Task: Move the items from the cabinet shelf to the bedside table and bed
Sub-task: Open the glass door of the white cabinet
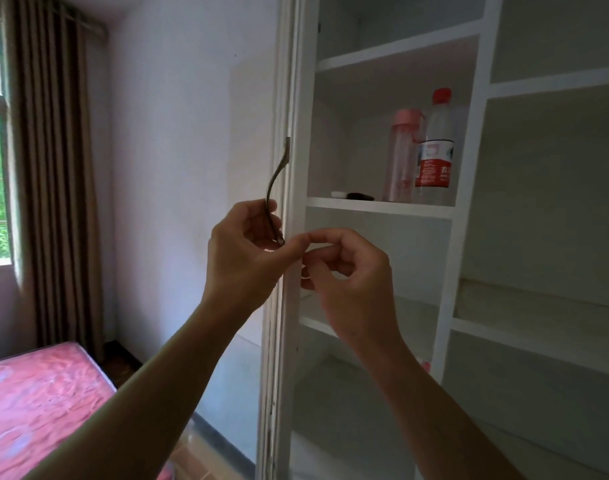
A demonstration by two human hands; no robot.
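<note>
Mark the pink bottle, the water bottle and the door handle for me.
pink bottle (pixel 400 161), head view, middle of the clear body.
water bottle (pixel 433 173), head view, red label.
handle (pixel 272 183), head view, curved bar above the hand.

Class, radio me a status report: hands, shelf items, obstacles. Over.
Left hand grips door handle; right hand curled at door edge, grip unclear. Pink bottle, water bottle upright on shelf, untouched. Nothing blocking them.

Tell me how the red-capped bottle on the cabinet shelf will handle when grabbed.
The red-capped bottle looks like thin clear plastic, so it probably dents under a firm squeeze. Tall and narrow, close beside the pink bottle, it may tip into that one if pushed. Fill level is unclear, so weight is uncertain.
</note>
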